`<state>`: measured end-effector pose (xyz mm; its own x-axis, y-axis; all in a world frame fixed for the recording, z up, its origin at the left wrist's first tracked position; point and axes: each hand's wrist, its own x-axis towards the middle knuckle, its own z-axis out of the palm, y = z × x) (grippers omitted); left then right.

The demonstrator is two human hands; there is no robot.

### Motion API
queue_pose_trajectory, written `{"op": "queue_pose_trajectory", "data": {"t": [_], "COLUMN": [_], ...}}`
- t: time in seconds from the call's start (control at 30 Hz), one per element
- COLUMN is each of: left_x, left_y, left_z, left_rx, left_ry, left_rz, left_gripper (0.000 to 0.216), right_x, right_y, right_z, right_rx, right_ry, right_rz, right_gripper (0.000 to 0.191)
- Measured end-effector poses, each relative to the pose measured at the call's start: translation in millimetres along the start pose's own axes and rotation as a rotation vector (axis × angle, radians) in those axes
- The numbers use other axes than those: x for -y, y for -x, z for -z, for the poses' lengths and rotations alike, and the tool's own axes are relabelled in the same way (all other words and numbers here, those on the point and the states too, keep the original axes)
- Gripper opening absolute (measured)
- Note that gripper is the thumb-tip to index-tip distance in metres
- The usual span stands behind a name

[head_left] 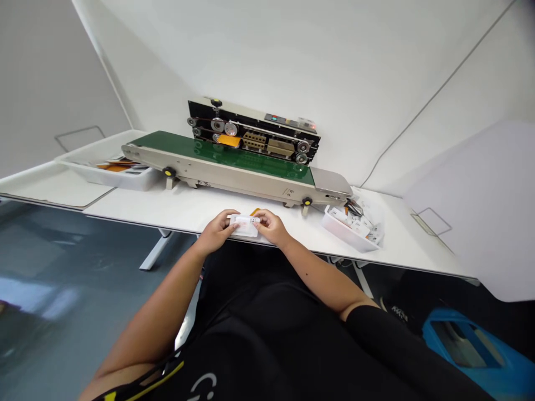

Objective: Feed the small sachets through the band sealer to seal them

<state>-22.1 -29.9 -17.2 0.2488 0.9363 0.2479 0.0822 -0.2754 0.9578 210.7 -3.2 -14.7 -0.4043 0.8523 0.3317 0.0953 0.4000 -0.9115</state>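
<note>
Grey cable (467,56) runs down white wall (334,67); glossy blue-grey floor (104,273), bright reflection (54,301) left; blue plastic item (434,337) lower right

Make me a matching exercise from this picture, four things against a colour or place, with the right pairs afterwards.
1. conveyor belt
2. white packet
3. side knob
4. tray of mostly white packets

A. black with yellow centre
B. green
C. near the belt's right end
D. between left hand and right hand

Pairs: 1-B, 2-D, 3-A, 4-C
</note>
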Motion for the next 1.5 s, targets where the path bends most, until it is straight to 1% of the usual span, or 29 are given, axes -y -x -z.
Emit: {"op": "queue_pose_trajectory", "data": {"t": [0.07, 0.2, 0.43, 0.57, 0.7, 0.83, 0.9, 0.97, 1.03, 1.1, 1.17, 1.27, 1.33, 1.4, 1.5], "left_x": [-2, -4, -1, 2, 6, 6, 5, 4, 4, 5, 6, 4, -1, -7, -14], "left_y": [0, 1, 0, -2, -2, -3, -4, -4, -4, -3, -2, -1, 0, 1, 2], "left_z": [-1, -2, 0, 0, 2, 2, 2, 2, 3, 3, 3, 3, 2, 0, -1], "left_rx": [0.006, 0.005, 0.019, -0.022, -0.052, -0.087, -0.119, -0.143, -0.142, -0.111, -0.06, 0.013, 0.041, 0.05, 0.042], "left_ry": [0.033, 0.005, -0.041, -0.064, -0.054, -0.039, -0.023, -0.003, 0.004, -0.008, -0.056, -0.187, -0.257, -0.291, -0.319], "left_rz": [0.016, 0.014, -0.019, -0.049, -0.027, 0.002, 0.012, 0.022, 0.025, 0.009, -0.013, -0.029, -0.041, -0.054, -0.059], "left_gripper": [0.056, 0.058, 0.054, 0.048, 0.043, 0.038, 0.04, 0.042, 0.041, 0.039, 0.037, 0.032, 0.029, 0.029, 0.029], "right_x": [-1, -5, -2, 3, 0, -5, -6, -6, -6, -8, -11, -10, -2, 14, 45], "right_y": [0, -3, -4, -3, -2, -2, -3, -5, -7, -9, -10, -11, -14, -22, -46], "right_z": [2, 1, -1, -1, -2, 1, 3, 4, 3, 1, -2, -1, 5, 20, 60], "right_rx": [-0.027, -0.071, -0.105, -0.122, -0.104, -0.117, -0.104, -0.056, 0.013, 0.037, -0.009, -0.091, -0.12, -0.188, -0.389], "right_ry": [-0.003, -0.031, -0.122, -0.132, -0.129, -0.201, -0.217, -0.185, -0.118, -0.066, -0.068, -0.126, -0.165, -0.202, -0.231], "right_rz": [-0.021, -0.068, -0.078, -0.078, -0.07, -0.048, -0.029, -0.005, 0.006, 0.002, -0.027, -0.1, -0.11, -0.086, -0.056], "right_gripper": [0.032, 0.039, 0.039, 0.038, 0.039, 0.048, 0.059, 0.068, 0.064, 0.05, 0.041, 0.039, 0.039, 0.039, 0.034]}}
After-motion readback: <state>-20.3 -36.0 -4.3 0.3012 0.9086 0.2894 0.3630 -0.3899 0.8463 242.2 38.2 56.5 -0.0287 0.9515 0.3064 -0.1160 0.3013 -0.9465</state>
